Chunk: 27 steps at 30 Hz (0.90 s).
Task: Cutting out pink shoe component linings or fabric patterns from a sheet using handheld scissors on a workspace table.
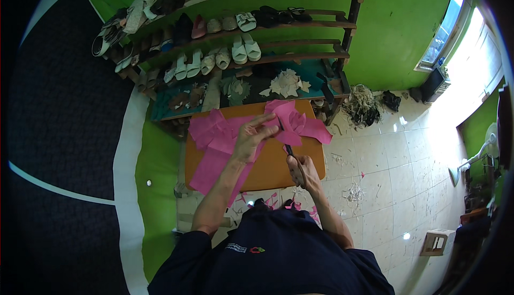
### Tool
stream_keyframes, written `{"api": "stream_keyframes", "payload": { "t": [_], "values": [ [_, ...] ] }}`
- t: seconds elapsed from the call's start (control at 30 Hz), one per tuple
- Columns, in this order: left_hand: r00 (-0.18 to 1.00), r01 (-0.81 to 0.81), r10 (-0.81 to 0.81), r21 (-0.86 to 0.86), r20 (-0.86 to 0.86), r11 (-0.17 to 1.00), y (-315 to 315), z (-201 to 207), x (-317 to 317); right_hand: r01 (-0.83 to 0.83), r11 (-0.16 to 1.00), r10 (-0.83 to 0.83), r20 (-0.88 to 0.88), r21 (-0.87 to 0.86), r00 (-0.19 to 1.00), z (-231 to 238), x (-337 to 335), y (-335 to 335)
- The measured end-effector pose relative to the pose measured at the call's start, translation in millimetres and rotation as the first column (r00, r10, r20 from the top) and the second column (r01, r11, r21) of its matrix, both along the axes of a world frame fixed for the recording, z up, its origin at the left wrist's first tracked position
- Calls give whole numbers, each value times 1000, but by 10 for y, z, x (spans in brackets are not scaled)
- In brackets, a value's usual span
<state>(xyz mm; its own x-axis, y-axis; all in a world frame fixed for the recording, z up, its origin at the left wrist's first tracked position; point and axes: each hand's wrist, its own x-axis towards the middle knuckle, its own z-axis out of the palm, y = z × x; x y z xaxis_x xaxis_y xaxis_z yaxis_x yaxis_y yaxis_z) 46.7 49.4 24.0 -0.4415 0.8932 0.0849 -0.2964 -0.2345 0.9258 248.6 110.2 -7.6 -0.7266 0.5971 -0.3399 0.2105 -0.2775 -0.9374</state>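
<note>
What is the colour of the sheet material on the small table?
The sheet material is bright pink; it shows best in the head view.

Green painted wall (407, 27): dark wooden shoe rack (349, 25), kinda stuffed
Pale tiled floor (380, 161): messy beige scrap heap (361, 103) lol

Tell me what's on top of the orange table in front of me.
Pink sheets lie across the table, one reaching past its near edge. Above it are your left hand and your right hand, holding scissors. Whatever lies under the pink sheets is covered.
</note>
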Motion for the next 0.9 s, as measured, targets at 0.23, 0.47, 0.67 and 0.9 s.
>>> {"api": "stream_keyframes", "payload": {
  "t": [0.23, 0.47, 0.67, 0.9],
  "values": [
    [941, 205, -241, -168, -237, 964, 40, 125, -437, -46, 999, 46, -35, 9, 998, 30, 67, 5],
    [859, 308, -388, -267, -335, 913, 76, 320, -356, -124, 990, 125, -14, 65, 992, 73, 89, 10],
    [879, 303, -376, -265, -294, 915, 56, 250, -347, -151, 983, 151, 3, 109, 988, 31, 70, 48],
    [908, 284, -338, -229, -247, 931, 45, 251, -317, -107, 992, 107, 6, 63, 994, -8, 65, 67]
  ]
}}
